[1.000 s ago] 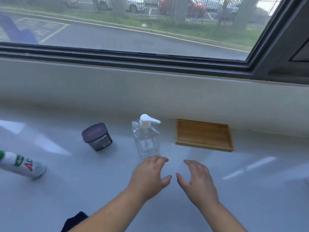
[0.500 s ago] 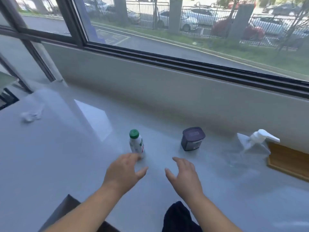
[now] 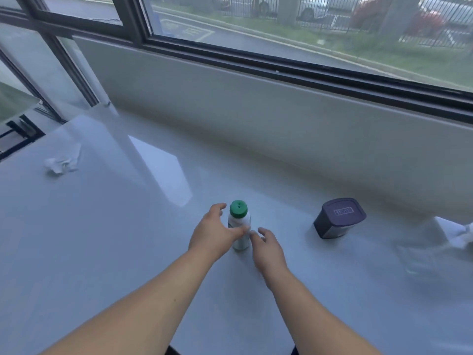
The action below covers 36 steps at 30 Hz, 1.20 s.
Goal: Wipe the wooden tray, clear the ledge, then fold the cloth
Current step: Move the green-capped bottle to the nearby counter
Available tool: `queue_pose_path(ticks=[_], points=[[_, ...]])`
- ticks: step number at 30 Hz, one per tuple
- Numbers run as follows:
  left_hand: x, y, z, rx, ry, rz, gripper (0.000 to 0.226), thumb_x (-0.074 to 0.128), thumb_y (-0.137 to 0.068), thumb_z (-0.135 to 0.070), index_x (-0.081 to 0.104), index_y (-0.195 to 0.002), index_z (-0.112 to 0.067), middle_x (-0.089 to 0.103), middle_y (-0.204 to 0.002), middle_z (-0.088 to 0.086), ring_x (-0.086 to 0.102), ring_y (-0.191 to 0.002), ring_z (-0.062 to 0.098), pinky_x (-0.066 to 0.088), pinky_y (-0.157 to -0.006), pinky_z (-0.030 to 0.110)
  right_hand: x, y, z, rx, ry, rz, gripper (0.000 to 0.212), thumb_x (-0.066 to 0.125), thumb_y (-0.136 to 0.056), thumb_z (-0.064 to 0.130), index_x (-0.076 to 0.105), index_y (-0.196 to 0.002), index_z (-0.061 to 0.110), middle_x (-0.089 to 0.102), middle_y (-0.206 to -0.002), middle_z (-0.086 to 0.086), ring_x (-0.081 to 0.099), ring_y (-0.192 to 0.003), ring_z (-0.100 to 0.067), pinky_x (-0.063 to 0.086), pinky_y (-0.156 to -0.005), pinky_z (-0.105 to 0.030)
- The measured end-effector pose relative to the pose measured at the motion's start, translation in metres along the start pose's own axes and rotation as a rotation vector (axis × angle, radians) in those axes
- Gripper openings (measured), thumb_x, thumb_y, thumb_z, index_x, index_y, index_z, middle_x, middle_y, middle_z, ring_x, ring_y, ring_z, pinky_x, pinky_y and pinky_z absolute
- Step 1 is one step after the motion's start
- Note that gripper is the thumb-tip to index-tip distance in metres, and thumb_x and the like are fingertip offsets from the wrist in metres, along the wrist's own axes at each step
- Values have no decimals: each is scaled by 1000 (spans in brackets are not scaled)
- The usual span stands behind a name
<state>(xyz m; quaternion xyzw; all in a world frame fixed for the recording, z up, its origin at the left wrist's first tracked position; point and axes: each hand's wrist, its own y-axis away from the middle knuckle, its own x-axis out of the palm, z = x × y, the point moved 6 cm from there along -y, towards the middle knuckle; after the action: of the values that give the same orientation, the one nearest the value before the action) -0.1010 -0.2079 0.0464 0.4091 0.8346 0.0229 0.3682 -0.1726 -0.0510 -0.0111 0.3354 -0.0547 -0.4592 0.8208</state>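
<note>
A white bottle with a green cap [image 3: 239, 221] stands upright on the pale ledge [image 3: 102, 252], near the middle of the view. My left hand [image 3: 212, 235] curls round its left side with the thumb lying across the front of the bottle. Just to the right, my right hand [image 3: 268, 249] is open, its fingertips close to the lower part of the bottle. A crumpled white cloth or tissue [image 3: 61, 163] lies far left on the ledge. The wooden tray is out of view.
A dark jar with a purple lid [image 3: 337, 217] stands to the right of the bottle. A clear pump dispenser [image 3: 458, 239] is cut off by the right edge. The low wall under the window [image 3: 256, 124] runs along the back.
The view has swung left, so the tray has left the frame. Both hands have moved forward to the white bottle, and my left hand now wraps it.
</note>
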Motion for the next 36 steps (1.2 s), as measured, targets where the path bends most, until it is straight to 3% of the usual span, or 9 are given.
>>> queue_pose_path(ticks=[2,5,8,15,25,36], points=[[6,-6,1,38,-10,8,62,79,-65,-67,53,-120,-52,63,-126,-25,65,-102,6,55,-83,36,9,-9,-5,62,-90,42,47,51,-100,47,52,-143,29,64,-133,-1,65,-115,-25,54,-89,-37],[4,-7,6,67,-8,-22,47,79,-66,-64,55,-105,-51,66,-106,-29,67,-88,1,58,-77,37,24,-14,-5,89,-200,97,35,49,-98,39,63,-128,29,73,-121,0,72,-106,-24,57,-90,-40],[-15,-8,13,58,20,-64,48,80,-67,-64,57,-106,-50,66,-107,-27,68,-89,4,58,-76,36,41,-14,7,74,-218,110,32,50,-99,39,63,-127,32,73,-115,2,72,-106,-26,57,-92,-41],[-109,-4,54,32,90,-176,50,81,-67,-67,58,-107,-49,67,-111,-26,68,-93,4,55,-74,32,126,7,50,41,-178,201,35,51,-99,42,61,-130,32,65,-122,8,68,-108,-26,58,-93,-38],[-311,80,229,-131,203,-422,46,78,-62,-68,56,-100,-54,64,-110,-28,65,-93,2,45,-67,27,372,116,65,27,33,436,29,51,-102,41,61,-127,30,62,-120,8,67,-107,-23,56,-98,-41],[-502,255,469,-422,257,-782,54,82,-61,-68,59,-105,-49,66,-110,-28,68,-89,2,47,-67,26,667,287,8,-2,316,816,39,55,-98,43,60,-134,29,63,-122,9,66,-110,-22,57,-97,-39]])
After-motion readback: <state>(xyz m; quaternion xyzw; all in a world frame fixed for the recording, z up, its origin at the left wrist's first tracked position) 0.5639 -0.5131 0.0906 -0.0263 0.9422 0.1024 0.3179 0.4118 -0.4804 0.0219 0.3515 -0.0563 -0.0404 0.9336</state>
